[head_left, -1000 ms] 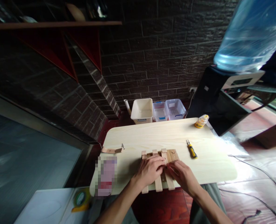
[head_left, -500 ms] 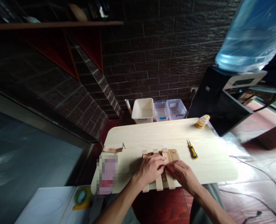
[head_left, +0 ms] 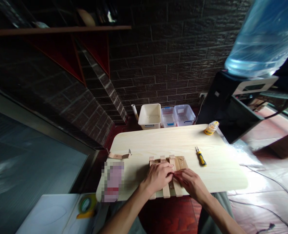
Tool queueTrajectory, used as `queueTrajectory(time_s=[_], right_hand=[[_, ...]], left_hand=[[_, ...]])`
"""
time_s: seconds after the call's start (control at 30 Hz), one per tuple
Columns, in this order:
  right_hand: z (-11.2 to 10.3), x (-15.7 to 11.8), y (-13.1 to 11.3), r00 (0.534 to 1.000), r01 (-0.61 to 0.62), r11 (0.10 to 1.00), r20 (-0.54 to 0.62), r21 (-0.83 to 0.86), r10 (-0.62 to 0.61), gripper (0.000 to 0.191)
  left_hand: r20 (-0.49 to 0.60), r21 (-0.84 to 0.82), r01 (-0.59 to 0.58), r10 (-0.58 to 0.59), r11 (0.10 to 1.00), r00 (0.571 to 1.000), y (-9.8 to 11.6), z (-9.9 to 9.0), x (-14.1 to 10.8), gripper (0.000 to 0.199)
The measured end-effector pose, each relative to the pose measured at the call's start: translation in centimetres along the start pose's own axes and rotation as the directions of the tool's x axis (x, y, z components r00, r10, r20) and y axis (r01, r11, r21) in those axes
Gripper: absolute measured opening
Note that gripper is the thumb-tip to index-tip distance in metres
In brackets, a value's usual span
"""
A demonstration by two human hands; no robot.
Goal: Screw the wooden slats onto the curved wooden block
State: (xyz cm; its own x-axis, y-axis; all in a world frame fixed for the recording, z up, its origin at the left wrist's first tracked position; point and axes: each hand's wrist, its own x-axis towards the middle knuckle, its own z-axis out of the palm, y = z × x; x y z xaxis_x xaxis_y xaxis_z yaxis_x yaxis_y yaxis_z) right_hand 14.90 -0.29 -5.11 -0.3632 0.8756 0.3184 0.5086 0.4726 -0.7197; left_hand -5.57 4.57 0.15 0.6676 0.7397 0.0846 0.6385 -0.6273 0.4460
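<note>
A slatted wooden piece (head_left: 166,191) lies at the table's near edge, its several pale slats running front to back. My left hand (head_left: 159,175) rests over the left and middle slats, fingers bent and drawn together. From the other side my right hand (head_left: 188,179) meets it above the right slat, fingertips pinched. Whatever lies between the fingertips is too small or hidden to make out. To the right of the hands lies a yellow and black screwdriver (head_left: 201,158).
The pale table (head_left: 144,139) holds a curved wood strip (head_left: 118,156) with screws, a blurred-out pinkish item (head_left: 114,182) and a clear yellow-based container (head_left: 211,128). Behind it stand a cream bin (head_left: 149,115) and clear boxes (head_left: 184,113). A water dispenser (head_left: 221,97) stands right.
Both hands stay in nearly the same place, fingertips together over the slats. The whole view has shifted very slightly; the objects on the table have not moved.
</note>
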Motion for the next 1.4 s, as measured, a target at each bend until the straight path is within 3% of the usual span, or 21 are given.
queueTrajectory(time_s=[0.37, 0.63, 0.93, 1.23, 1.4], right_hand=[[0.2, -0.5, 0.2, 1.0, 0.016, 1.0, 0.0, -0.02, -0.016, 0.024], [-0.5, 0.2, -0.9, 0.996, -0.092, 0.989, -0.009, 0.112, 0.093, 0.02], [-0.6, 1.1, -1.0, 0.991, -0.134, 0.983, 0.021, 0.122, 0.132, 0.02], [-1.1, 2.1, -1.5, 0.963, -0.267, 0.921, 0.105, 0.285, 0.247, 0.027], [-1.4, 2.3, -1.0, 0.969, -0.236, 0.949, 0.117, 0.209, 0.215, 0.026]], left_hand=[[0.01, 0.037, 0.007, -0.007, 0.999, 1.0, 0.3, 0.3, 0.2, 0.018], [0.017, 0.036, 0.031, -0.031, 0.999, 0.999, 0.4, 0.4, 0.1, 0.021], [0.039, 0.043, 0.04, -0.042, 0.998, 0.998, 0.5, 0.2, 0.0, 0.021], [0.032, 0.057, 0.078, -0.08, 0.995, 0.996, 0.8, -0.5, 0.1, 0.02], [0.027, 0.064, 0.081, -0.083, 0.995, 0.996, 0.6, -0.4, 0.0, 0.022]])
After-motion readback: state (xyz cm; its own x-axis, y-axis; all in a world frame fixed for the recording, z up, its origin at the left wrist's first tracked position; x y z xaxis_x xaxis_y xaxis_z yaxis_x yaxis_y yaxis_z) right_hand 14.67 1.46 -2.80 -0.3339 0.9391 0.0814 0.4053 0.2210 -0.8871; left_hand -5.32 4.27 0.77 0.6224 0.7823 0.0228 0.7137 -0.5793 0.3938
